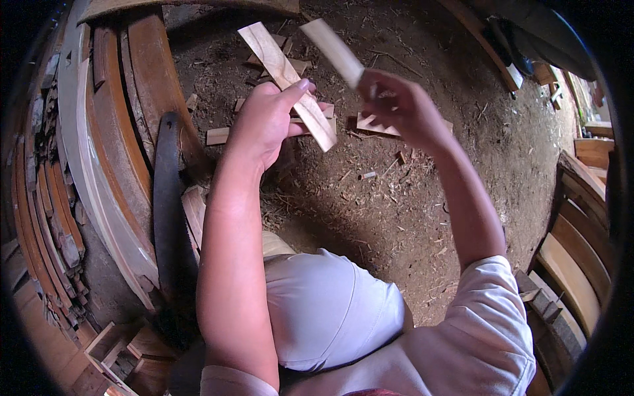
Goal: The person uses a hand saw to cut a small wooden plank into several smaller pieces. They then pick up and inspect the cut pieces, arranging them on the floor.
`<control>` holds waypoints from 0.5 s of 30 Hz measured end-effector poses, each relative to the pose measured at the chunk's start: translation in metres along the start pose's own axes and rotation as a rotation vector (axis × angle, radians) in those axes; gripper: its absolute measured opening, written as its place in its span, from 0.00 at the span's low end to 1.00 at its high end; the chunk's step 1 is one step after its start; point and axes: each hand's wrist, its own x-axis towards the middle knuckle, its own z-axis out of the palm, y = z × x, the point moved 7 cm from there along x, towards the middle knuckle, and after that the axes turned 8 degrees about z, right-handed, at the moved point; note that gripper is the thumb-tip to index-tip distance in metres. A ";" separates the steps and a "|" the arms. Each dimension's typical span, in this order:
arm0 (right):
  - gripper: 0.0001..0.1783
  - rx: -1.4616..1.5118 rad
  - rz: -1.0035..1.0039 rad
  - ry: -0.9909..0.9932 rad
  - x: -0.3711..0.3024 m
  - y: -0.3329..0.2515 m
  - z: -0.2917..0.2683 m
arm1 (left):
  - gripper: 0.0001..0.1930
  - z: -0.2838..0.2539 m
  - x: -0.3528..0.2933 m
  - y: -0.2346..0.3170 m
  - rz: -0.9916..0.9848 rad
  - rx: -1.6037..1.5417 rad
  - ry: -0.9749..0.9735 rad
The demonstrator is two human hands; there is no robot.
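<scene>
Both hands raised, each gripping a wood piece.
Left hand (264, 125) clamps a pale wooden strip (285, 72), tilted; right hand (399, 109) is closed on a blurred wooden piece (333, 43). Below: dirt floor (409, 198) with offcuts (218, 135); saw (168, 198) at left.

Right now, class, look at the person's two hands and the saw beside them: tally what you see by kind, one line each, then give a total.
Hands: 2, the left hand and the right hand
Flat wooden strips held up: 2, the pale strip in the left grip and the blurred strip in the right
Handsaws: 1, the dark saw on the ground
Total: 5
</scene>
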 end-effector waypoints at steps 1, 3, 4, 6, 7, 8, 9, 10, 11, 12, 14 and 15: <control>0.29 -0.263 0.020 0.087 0.010 0.019 -0.023 | 0.15 -0.004 -0.001 -0.001 -0.007 0.060 0.020; 0.25 -0.506 -0.051 0.268 0.008 0.021 -0.062 | 0.14 -0.008 -0.004 0.000 0.010 0.085 0.082; 0.23 -0.618 -0.084 0.234 0.013 0.054 -0.091 | 0.13 -0.007 -0.002 -0.001 -0.007 0.115 0.068; 0.18 -0.761 -0.122 0.199 0.011 0.086 -0.114 | 0.13 -0.002 -0.005 0.004 -0.030 0.159 0.078; 0.19 -0.730 -0.065 0.169 0.011 0.094 -0.118 | 0.13 -0.003 -0.004 0.004 -0.028 0.160 0.084; 0.20 -0.698 -0.006 0.140 0.011 0.106 -0.124 | 0.13 -0.005 -0.002 0.003 -0.026 0.161 0.088; 0.20 -0.656 0.042 0.145 0.009 0.115 -0.127 | 0.12 -0.007 -0.002 0.001 -0.028 0.165 0.091; 0.20 -0.615 0.088 0.152 0.007 0.124 -0.131 | 0.12 -0.007 0.000 -0.001 -0.024 0.155 0.089; 0.20 -0.575 0.136 0.163 0.004 0.133 -0.136 | 0.12 -0.007 0.001 -0.003 -0.020 0.145 0.085; 0.17 -0.555 0.289 0.182 0.005 0.117 -0.123 | 0.12 -0.014 0.000 -0.005 -0.020 0.144 0.102; 0.17 -0.595 0.383 0.235 -0.003 0.101 -0.116 | 0.13 -0.015 -0.001 -0.006 -0.049 0.127 0.110; 0.21 -0.649 0.314 0.260 -0.005 0.092 -0.115 | 0.14 -0.015 -0.001 -0.006 -0.061 0.120 0.113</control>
